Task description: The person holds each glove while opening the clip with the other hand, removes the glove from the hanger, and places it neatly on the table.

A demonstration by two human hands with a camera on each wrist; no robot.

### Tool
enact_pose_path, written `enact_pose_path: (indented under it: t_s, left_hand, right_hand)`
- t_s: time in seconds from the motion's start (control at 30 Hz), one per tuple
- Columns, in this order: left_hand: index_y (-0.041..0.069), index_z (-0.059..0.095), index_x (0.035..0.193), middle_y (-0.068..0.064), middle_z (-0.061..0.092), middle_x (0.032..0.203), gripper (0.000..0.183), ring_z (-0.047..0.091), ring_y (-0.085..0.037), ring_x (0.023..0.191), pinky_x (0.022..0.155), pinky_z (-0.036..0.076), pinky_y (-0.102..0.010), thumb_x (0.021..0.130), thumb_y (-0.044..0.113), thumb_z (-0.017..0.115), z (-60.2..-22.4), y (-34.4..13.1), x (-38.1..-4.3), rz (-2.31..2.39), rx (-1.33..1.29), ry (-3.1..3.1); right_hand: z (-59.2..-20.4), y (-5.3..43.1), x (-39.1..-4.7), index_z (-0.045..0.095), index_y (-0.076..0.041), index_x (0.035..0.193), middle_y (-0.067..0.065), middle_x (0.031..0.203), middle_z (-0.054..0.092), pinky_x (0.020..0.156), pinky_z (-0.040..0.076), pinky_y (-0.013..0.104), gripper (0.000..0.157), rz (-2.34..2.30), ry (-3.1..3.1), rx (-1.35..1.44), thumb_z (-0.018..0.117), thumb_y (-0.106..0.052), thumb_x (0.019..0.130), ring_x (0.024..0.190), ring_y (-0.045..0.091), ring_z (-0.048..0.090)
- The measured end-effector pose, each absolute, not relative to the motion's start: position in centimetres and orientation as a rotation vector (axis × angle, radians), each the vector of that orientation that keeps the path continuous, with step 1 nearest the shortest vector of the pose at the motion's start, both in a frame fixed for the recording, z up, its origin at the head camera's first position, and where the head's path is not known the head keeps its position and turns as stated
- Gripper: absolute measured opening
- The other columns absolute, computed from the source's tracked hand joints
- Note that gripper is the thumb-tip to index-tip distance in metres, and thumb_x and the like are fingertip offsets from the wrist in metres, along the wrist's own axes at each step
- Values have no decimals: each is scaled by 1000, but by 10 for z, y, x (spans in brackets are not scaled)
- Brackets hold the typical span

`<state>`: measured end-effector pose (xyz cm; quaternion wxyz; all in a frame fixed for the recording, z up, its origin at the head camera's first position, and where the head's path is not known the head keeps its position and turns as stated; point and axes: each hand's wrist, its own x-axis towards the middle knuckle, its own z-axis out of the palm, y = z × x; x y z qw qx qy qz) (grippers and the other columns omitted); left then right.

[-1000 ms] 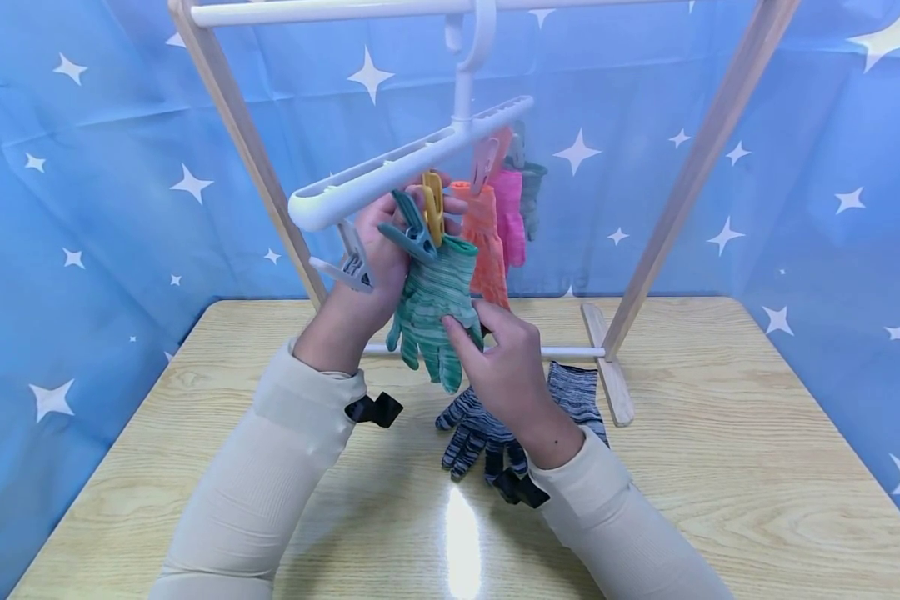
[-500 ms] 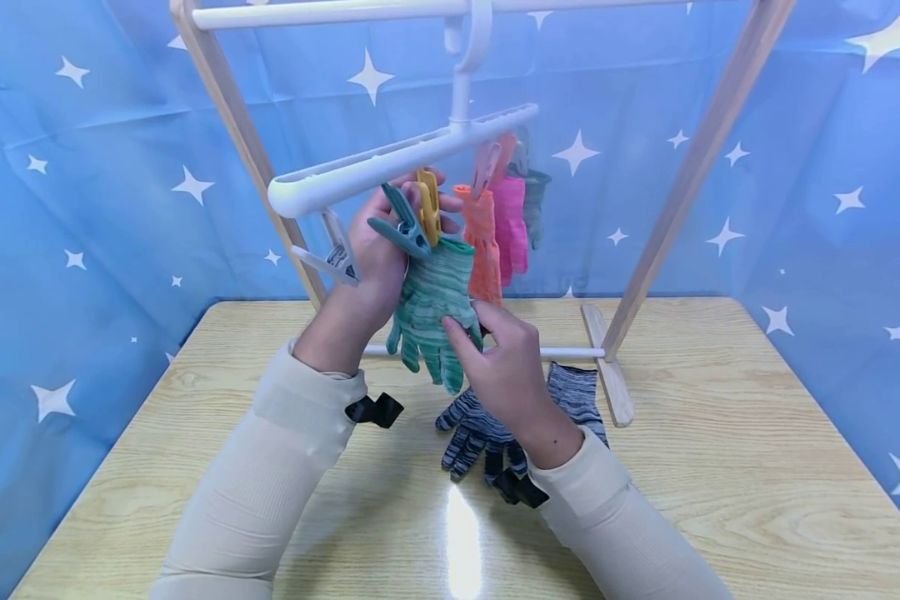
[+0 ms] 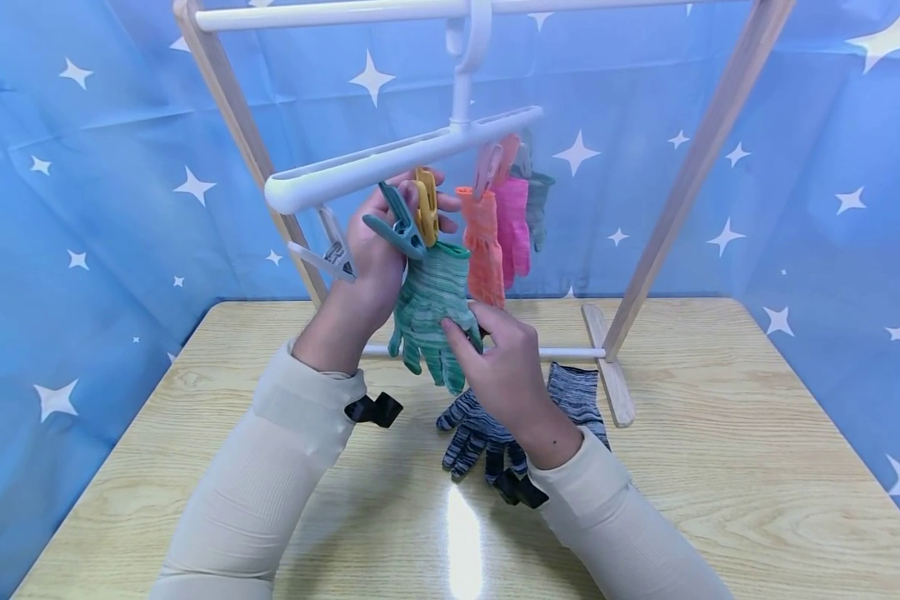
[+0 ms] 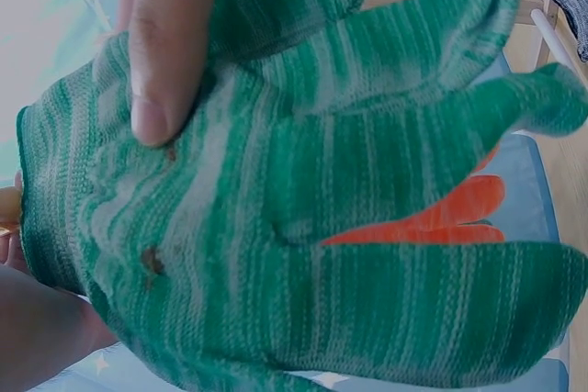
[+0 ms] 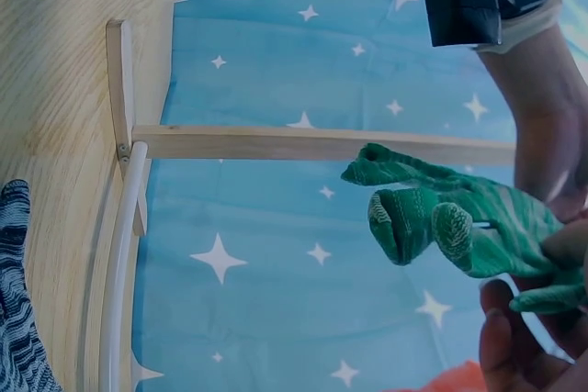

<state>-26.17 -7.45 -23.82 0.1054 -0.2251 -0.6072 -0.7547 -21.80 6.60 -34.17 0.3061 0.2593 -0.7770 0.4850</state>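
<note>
A green striped knit glove hangs cuff up below the white hanger. My right hand pinches the glove at its side, thumb in front; in the left wrist view the thumb presses on the knit. At the cuff, my left hand holds a yellow clothespin, its fingers partly behind it. A teal clothespin hangs close by, in front of the left hand. Whether the yellow clothespin bites the cuff is hard to see. The right wrist view shows the green glove's fingers end on.
Orange, pink and grey-green gloves hang farther along the hanger. A grey clothespin dangles near the left wrist. A dark striped glove lies on the table under my right forearm. Wooden posts flank the rack.
The hanger's near end has swung left and slightly up, carrying the teal and grey clothespins left. The yellow clothespin has shifted a little left. Both hands keep their holds.
</note>
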Motion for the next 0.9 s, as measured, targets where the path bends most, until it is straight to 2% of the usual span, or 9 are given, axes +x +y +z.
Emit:
enact_pose_path:
  t_s: [0.23,0.47,0.57,0.7,0.8,0.9]
  left_hand:
    - [-2,57,124,6,72,92,38,68,-13,80,79,56,-29,109,24,33,-239,-76,-262,-2235,-697,-1834]
    - [2,55,129,2,71,100,39,67,-19,89,89,54,-35,109,28,35,-240,-79,-261,-2206,-737,-1886]
    - [1,55,132,-4,71,105,40,67,-21,92,89,53,-36,109,27,34,-241,-80,-261,-2182,-760,-1894]
    - [1,55,135,-19,68,115,42,67,-23,94,87,53,-34,110,27,33,-241,-80,-260,-2176,-770,-1889]
    - [2,54,137,-19,67,117,41,66,-24,96,88,53,-33,110,27,34,-241,-81,-259,-2183,-769,-1887]
    - [3,52,140,-12,68,115,41,66,-25,98,90,52,-33,110,25,35,-242,-82,-259,-2177,-794,-1889]
  right_hand:
    - [-342,66,-218,62,-4,80,5,68,56,57,49,27,18,1290,-2063,687,69,-11,94,61,12,51]
    - [-343,67,-218,67,-2,92,6,73,61,57,50,30,7,1312,-2062,691,67,-9,94,62,14,54]
    - [-344,67,-217,70,-1,101,8,78,65,57,52,33,10,1338,-2061,688,67,-8,94,64,13,57]
    - [-344,68,-217,71,-1,104,8,79,65,58,52,32,13,1352,-2064,684,67,-7,93,64,14,56]
    - [-344,68,-217,71,-2,104,8,79,65,58,52,32,13,1352,-2063,683,67,-8,93,65,14,57]
    - [-345,68,-218,70,-1,104,8,80,65,59,53,33,13,1341,-2063,681,67,-8,93,68,14,57]
